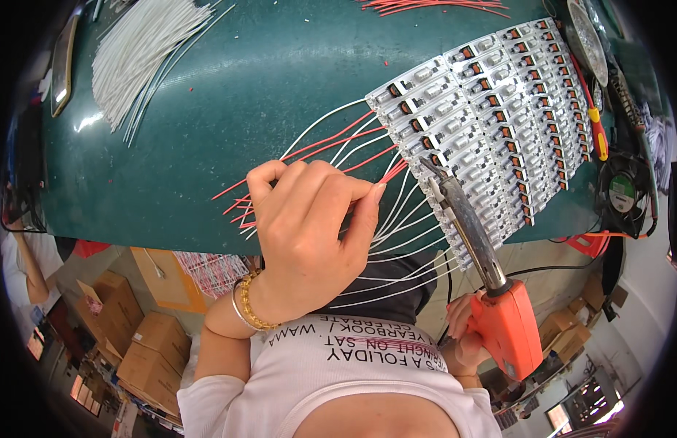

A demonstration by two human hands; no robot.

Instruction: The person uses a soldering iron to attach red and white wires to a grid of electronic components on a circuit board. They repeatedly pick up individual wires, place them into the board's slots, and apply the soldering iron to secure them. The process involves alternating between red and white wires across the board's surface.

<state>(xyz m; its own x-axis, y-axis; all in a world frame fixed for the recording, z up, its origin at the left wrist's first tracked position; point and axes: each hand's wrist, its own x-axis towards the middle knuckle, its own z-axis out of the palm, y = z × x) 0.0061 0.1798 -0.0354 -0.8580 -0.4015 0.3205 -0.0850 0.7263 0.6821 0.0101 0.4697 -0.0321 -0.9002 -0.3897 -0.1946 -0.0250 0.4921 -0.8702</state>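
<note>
While left hand (309,226) pinches wires (397,219), right hand (466,332) seemingly grips soldering iron (492,285).

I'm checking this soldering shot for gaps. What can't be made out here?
- Head view: the left hand covers where its fingers meet the red and white wires.
- The right hand is mostly behind the orange soldering gun.
- The small boards are too small for joint detail.

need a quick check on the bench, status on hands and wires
Left hand pinching a red wire. Right hand gripping orange soldering gun, tip at white switch rows. Nothing blocking.
</note>
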